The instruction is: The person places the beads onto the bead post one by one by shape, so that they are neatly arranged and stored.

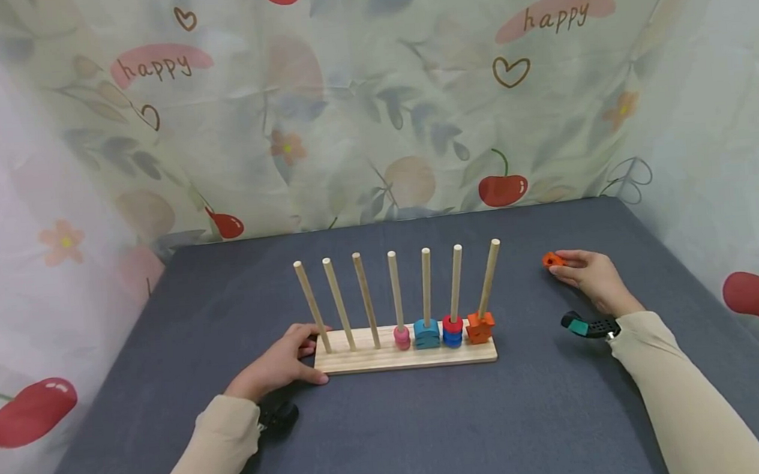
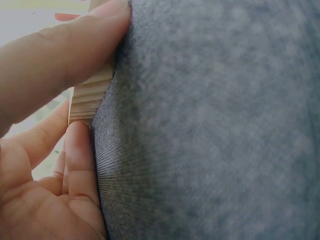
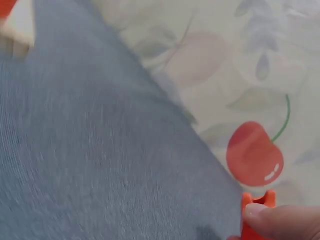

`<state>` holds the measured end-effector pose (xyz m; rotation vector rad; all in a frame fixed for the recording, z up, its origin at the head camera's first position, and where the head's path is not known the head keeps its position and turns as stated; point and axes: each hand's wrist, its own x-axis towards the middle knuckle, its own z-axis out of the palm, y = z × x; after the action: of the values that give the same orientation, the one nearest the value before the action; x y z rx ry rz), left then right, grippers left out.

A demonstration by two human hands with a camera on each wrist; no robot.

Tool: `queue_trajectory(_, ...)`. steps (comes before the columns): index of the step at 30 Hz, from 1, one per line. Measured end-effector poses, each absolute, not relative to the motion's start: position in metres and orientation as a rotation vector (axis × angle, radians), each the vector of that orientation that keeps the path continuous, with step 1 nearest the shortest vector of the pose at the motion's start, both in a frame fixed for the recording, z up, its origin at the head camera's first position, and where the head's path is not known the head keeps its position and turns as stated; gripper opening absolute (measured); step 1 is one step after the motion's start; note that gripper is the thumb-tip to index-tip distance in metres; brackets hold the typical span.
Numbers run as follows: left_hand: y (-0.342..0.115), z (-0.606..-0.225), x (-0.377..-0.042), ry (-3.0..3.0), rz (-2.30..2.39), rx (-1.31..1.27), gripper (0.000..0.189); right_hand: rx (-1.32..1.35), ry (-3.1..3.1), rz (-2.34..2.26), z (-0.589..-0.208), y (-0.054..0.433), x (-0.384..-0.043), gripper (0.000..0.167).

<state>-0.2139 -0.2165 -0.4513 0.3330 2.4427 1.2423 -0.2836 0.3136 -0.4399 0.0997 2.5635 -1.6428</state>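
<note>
A wooden peg board [image 1: 363,362] with several upright pegs lies on the table, and my left hand [image 1: 279,366] grips its left end. The thumb rests along the near edge with the other fingers round the end and back, and the left wrist view has the thumb [image 2: 65,55] over the wood. Pieces sit at the foot of the right-hand pegs: a pink bead [image 1: 402,338], a blue block [image 1: 426,334], a red piece [image 1: 452,325] above a blue one, and orange pieces [image 1: 479,327]. Right of the board, my right hand [image 1: 593,278] pinches a small orange block [image 1: 552,259] with two knobs.
Dark grey cloth [image 1: 396,431] covers the table. Patterned curtains [image 1: 368,102] with cherries and lettering hang behind and at both sides. Black wrist devices [image 1: 590,325] sit on both wrists.
</note>
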Motion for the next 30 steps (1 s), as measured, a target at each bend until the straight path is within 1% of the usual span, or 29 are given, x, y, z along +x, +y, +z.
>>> queue_trajectory(5, -0.216, -0.450, -0.214, 2.445, 1.240, 0.329, 0.079, 0.067, 2.246, -1.928, -0.435, 0.311, -0.279, 0.067)
queue_trajectory(9, -0.216, -0.449, -0.214, 2.446, 1.242, 0.328, 0.079, 0.003, 2.136, -2.047, -0.430, 0.306, -0.274, 0.055)
queue_trajectory(12, -0.215, -0.449, -0.214, 2.446, 1.239, 0.325, 0.079, -0.046, 2.157, -2.046, -0.425, 0.301, -0.270, 0.048)
queue_trajectory(17, -0.215, -0.449, -0.214, 2.447, 1.235, 0.307, 0.079, -0.084, 2.200, -1.983, -0.411, 0.286, -0.263, 0.064)
queue_trajectory(19, -0.215, -0.450, -0.214, 2.449, 1.234, 0.301, 0.079, -0.103, 2.173, -2.003, -0.405, 0.280, -0.260, 0.065)
queue_trajectory(24, -0.214, -0.450, -0.214, 2.454, 1.228, 0.300, 0.079, -0.176, 1.981, -2.152, -0.390, 0.265, -0.251, 0.056)
queue_trajectory(28, -0.214, -0.450, -0.215, 2.454, 1.227, 0.298, 0.080, -0.214, 1.810, -2.272, -0.378, 0.257, -0.244, 0.040)
queue_trajectory(30, -0.214, -0.450, -0.215, 2.453, 1.226, 0.299, 0.080, -0.216, 1.740, -2.323, -0.373, 0.254, -0.240, 0.035)
